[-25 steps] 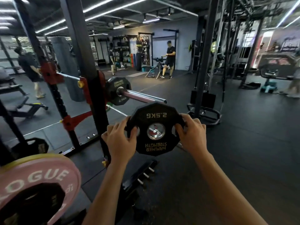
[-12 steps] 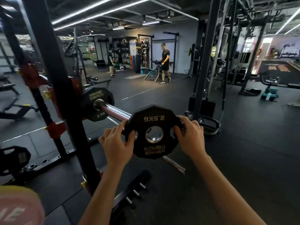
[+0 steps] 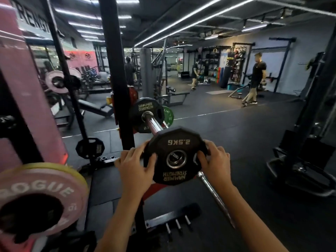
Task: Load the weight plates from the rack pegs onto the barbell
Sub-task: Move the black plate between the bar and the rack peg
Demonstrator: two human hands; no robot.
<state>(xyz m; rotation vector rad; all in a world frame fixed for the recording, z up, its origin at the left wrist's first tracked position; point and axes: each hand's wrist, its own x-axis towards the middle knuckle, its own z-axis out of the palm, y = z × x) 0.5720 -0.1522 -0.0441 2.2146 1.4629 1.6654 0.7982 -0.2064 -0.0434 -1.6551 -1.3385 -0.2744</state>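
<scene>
Black 2.5 kg plate (image 3: 175, 154), gripped by left hand (image 3: 135, 165) and right hand (image 3: 214, 160): hold square, slide evenly along barbell sleeve (image 3: 153, 124).

A person in a black shirt and shorts (image 3: 256, 79) walks across the dark rubber floor (image 3: 245, 135) near the far wall, beside a black punching bag (image 3: 225, 77). Two more people (image 3: 199, 73) stand further back by storage shelves (image 3: 212, 59) stocked with gear. An incline bench (image 3: 96, 107) sits at left behind the uprights. A cable machine (image 3: 309, 142) stands at right. Strip lights (image 3: 190, 17) run along the dark ceiling.
</scene>
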